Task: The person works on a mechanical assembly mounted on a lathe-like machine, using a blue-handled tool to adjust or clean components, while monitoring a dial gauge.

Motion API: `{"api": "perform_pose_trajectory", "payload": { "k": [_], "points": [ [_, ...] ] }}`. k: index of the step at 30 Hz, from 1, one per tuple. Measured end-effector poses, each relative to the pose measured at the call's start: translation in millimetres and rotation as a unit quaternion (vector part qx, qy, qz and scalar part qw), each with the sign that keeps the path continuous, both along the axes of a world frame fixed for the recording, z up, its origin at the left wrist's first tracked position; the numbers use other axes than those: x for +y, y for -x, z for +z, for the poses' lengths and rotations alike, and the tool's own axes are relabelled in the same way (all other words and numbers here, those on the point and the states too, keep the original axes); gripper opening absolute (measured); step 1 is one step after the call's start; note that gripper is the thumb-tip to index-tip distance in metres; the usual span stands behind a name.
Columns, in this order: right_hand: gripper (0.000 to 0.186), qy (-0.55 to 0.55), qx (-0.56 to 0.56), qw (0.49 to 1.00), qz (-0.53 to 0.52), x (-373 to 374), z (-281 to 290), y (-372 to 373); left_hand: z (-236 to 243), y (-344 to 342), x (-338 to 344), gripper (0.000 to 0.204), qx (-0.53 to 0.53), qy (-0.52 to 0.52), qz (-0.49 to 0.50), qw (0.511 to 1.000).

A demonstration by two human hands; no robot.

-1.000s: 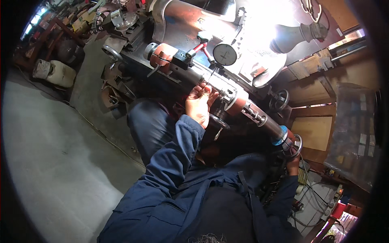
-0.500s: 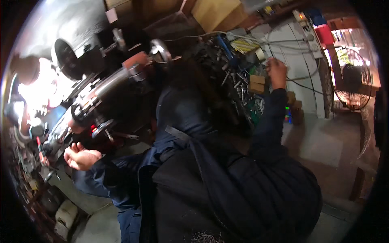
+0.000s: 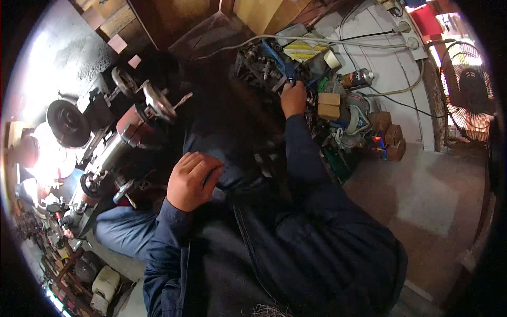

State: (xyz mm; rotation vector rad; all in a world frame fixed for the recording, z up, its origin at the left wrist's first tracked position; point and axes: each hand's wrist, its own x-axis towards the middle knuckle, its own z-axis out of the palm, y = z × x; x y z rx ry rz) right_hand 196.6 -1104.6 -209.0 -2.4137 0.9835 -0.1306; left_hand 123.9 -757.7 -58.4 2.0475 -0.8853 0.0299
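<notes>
Toward the far edge of the tool pile (image 3: 260, 70), elongated blue tool (image 3: 281, 61) lies slanted; right hand (image 3: 294, 99) at its near end, cannot tell if clamped. Left hand (image 3: 193, 182) curled above thigh (image 3: 232, 165), closure unclear.

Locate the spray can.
In the head view, the spray can is at upper right, above and right of both the tan blocks and the right hand.

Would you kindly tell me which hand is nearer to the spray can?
Right. The right hand is just left of the spray can and slightly lower in the picture; the left hand is much farther left and lower.
</notes>
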Motion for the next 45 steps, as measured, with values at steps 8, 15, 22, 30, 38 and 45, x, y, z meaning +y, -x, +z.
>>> {"api": "perform_pose_trajectory", "payload": {
  "k": [8, 15, 22, 30, 38, 45],
  "points": [
    [0.032, -0.072, -0.102, 0.855, 0.504, 65.3, 147.8, 66.3, 36.9, -51.1, -73.3, 0.054, -0.202, -0.292, 0.013, 0.935],
    [0.024, 0.014, 0.037, 0.926, 0.376, -11.5, 80.3, 22.3, -1.1, -14.7, 6.4, 0.043, 0.079, -0.180, 0.123, 0.973],
    [0.033, 0.423, 0.145, 0.840, 0.307, -161.8, 2.2, 14.9, 13.3, 39.7, 132.6, 0.031, 0.038, 0.217, 0.307, 0.926],
    [0.050, -0.066, -0.239, 0.877, 0.413, 139.9, 144.7, -64.0, 1.8, 76.3, 288.6, 0.038, -0.274, 0.409, 0.689, 0.532],
    [0.045, 0.064, -0.105, 0.883, 0.453, 261.0, 164.1, -61.8, -25.6, 53.1, 291.7, 0.033, -0.209, 0.356, 0.646, 0.642],
    [0.045, 0.089, -0.284, 0.869, 0.396, 273.1, 137.6, -24.6, -43.0, 49.3, 287.9, 0.035, -0.189, 0.361, 0.659, 0.632]
  ]
}}
